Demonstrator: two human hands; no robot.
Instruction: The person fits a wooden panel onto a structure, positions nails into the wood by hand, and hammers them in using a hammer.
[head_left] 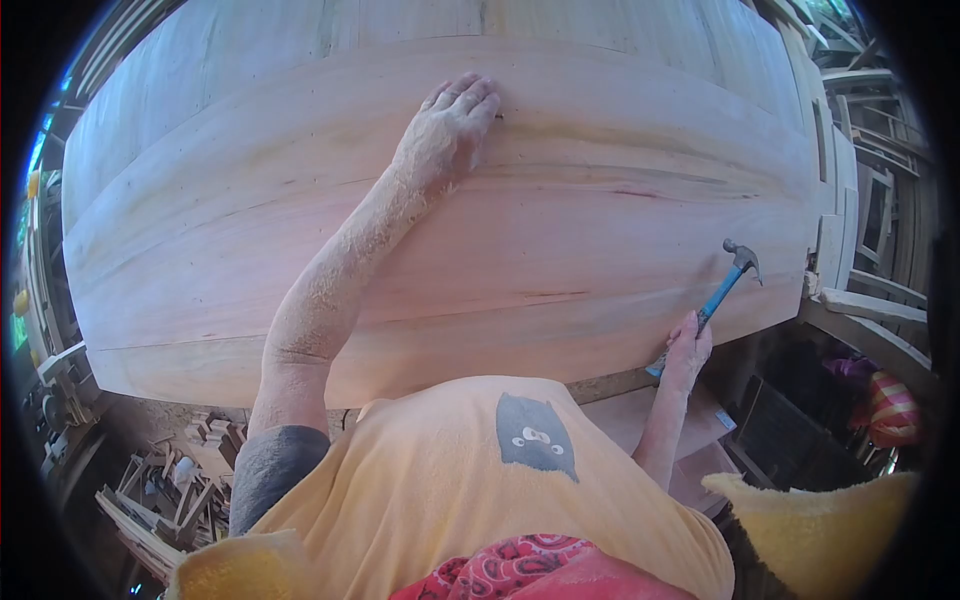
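Observation:
My left hand [455, 125], coated in pale dust, rests on the upper middle of a large wooden panel [450, 250]. Its fingers are stretched forward; a small dark spot shows on the wood just right of the fingertips. Near the panel's lower right edge, my right hand [688, 345] is wrapped round the blue handle of a claw hammer [722, 287]. The hammer's metal head points up and to the right, over the wood. Small dark dots and reddish streaks mark the panel's surface.
Wood offcuts [210, 450] lie in a heap at the lower left. A wooden frame [870, 305] stands beyond the panel's right edge. Below it are a dark box [775, 430] and a red-striped bundle [890, 410].

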